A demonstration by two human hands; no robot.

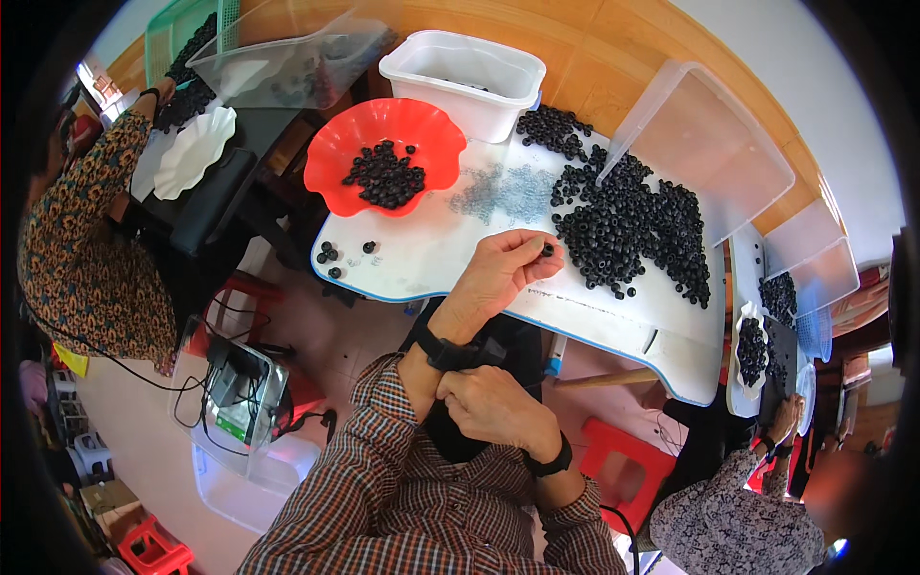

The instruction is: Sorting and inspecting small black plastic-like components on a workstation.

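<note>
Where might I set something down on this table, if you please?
On the blue-edged white table, one bare patch lies between the scalloped red bowl, the loose round black pieces and the left hand; another lies at the front right corner, below the large black heap. Crowded: that heap, and the scattered clear pieces.

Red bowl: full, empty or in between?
In between: a low heap of small black pieces sits in the middle of the red bowl, with bare red wall showing around it.
</note>
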